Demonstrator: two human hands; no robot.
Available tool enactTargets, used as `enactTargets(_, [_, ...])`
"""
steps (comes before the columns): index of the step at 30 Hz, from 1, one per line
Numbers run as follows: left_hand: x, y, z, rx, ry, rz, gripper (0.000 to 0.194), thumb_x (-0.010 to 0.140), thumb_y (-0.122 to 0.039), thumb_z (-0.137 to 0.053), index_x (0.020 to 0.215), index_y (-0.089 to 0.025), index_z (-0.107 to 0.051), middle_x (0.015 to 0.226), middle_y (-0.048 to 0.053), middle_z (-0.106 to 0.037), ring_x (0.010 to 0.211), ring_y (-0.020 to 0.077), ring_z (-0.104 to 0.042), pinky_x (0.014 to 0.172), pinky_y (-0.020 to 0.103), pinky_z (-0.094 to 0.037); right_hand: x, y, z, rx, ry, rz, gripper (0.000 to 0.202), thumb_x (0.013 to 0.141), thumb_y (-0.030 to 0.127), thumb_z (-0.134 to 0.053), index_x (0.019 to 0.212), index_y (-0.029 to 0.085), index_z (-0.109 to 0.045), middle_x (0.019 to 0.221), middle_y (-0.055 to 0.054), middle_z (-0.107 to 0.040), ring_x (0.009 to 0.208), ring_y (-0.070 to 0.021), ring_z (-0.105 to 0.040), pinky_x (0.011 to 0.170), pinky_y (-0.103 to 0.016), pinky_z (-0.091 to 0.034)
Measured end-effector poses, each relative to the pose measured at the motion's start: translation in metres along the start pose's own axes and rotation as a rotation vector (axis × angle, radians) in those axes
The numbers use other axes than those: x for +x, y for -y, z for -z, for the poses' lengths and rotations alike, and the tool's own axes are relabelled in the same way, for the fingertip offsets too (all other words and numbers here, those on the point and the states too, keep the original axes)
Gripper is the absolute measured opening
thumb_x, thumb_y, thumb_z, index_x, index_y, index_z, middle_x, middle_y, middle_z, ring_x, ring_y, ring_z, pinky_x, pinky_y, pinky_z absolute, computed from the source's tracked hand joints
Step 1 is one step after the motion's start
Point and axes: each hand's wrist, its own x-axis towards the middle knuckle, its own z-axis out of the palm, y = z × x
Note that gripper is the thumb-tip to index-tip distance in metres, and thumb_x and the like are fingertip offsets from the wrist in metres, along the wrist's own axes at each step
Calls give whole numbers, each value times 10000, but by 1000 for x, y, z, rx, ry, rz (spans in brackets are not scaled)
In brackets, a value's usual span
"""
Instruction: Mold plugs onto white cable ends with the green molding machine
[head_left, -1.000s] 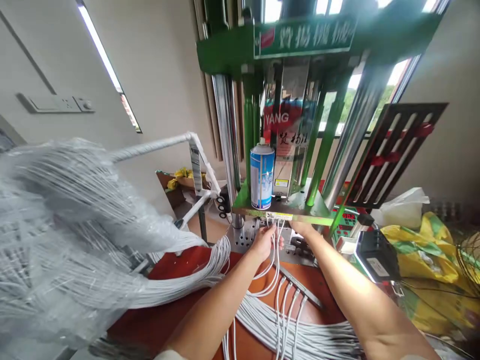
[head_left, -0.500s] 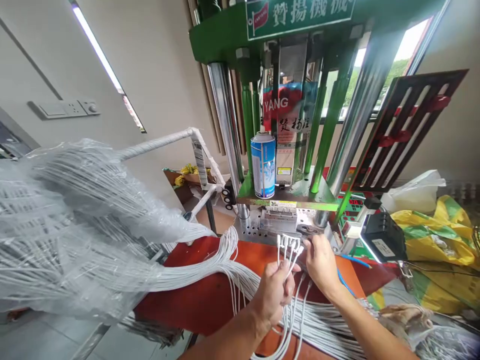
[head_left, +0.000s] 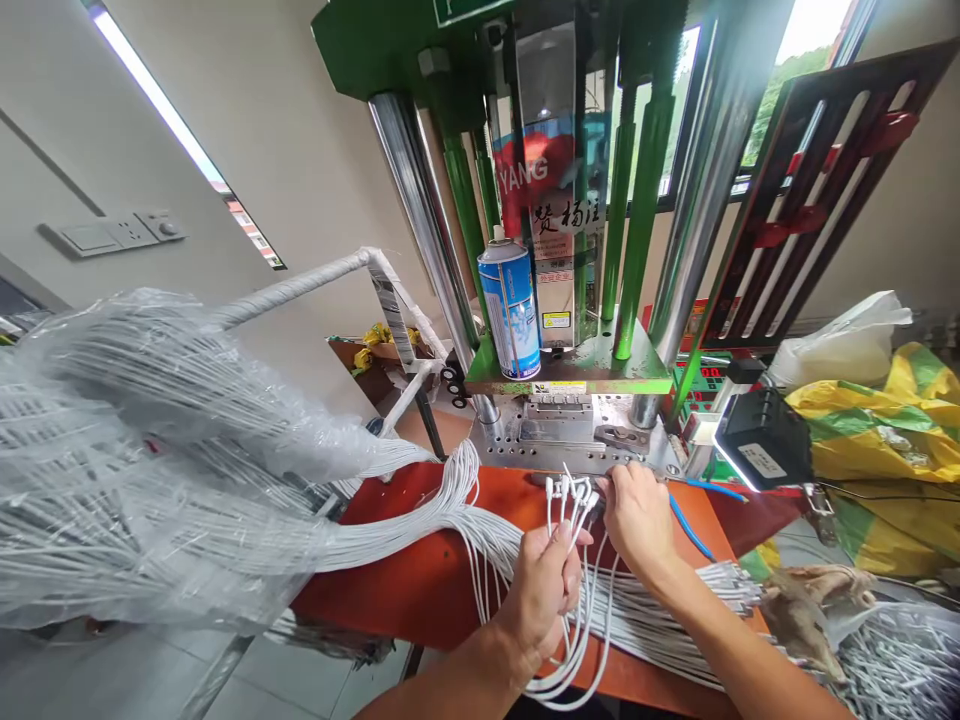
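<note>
My left hand (head_left: 544,580) is closed around several white cables, just below their ends. White moulded connectors (head_left: 571,492) stick up from that fist, joined by small plastic bits. Immediately to the right, my right hand (head_left: 637,520) has its fingers curled beside the connectors; what they grip is hidden. Partly behind the connectors lies a dark metal bar (head_left: 538,479) at the edge of the red-brown table (head_left: 405,600). Loose cable lengths loop down below both hands, over a thick bundle of white cables (head_left: 645,630).
Behind the hands stands a green press with a metal mould (head_left: 556,420) and a blue spray can (head_left: 511,315). Plastic-wrapped cables (head_left: 187,450) hang at the left. A black box lamp (head_left: 765,445), yellow-green sacks (head_left: 862,430) and a bag of white scraps (head_left: 900,640) are at the right.
The camera view has tilted down and shifted. Both hands stay close together, and the connectors in my left hand sit slightly lower and farther from the press.
</note>
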Motion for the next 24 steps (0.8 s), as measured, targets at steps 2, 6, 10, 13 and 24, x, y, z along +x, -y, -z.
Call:
enactTargets(2, [-2, -4, 1, 14, -20, -13, 601, 763, -696, -751, 908, -129, -617, 454, -107, -357, 361, 25, -182, 390, 212, -101, 4, 5, 2, -12, 8, -7, 244, 1055, 287, -437, 854, 203, -546, 881, -95, -592, 864, -273, -523, 699, -375, -309])
enactTargets(6, [-4, -13, 3, 21, -42, -44, 597, 747, -684, -771, 900, -128, -620, 457, -109, -354, 370, 21, -181, 395, 201, -106, 16, 14, 8, -20, 7, -16, 220, 1053, 292, -472, 868, 203, -552, 901, -90, -593, 898, -281, -522, 720, -379, -305])
enactTargets(10, [-1, -20, 5, 5, -72, -60, 611, 729, -687, -785, 910, -124, -631, 454, -106, -358, 374, 26, -192, 393, 197, -114, 24, 21, 11, -31, 10, -4, 200, 1047, 269, -473, 883, 194, -561, 930, -96, -594, 915, -281, -510, 735, -377, -301])
enactTargets(13, [-2, -23, 5, -15, -76, -50, 610, 728, -681, -792, 913, -122, -635, 459, -106, -354, 380, 26, -192, 394, 198, -113, 24, 25, 12, -36, 29, 11, 206, 1054, 281, -458, 909, 188, -571, 949, -95, -597, 928, -279, -509, 752, -377, -311])
enactTargets(24, [-44, -27, 12, 112, 36, -108, 506, 895, -634, -676, 895, -131, -618, 451, -111, -298, 391, 29, -168, 414, 202, -109, 38, -35, 2, 50, 172, -103, 307, 1032, 274, -419, 940, 119, -667, 987, -187, -644, 957, -342, -577, 796, -451, -416])
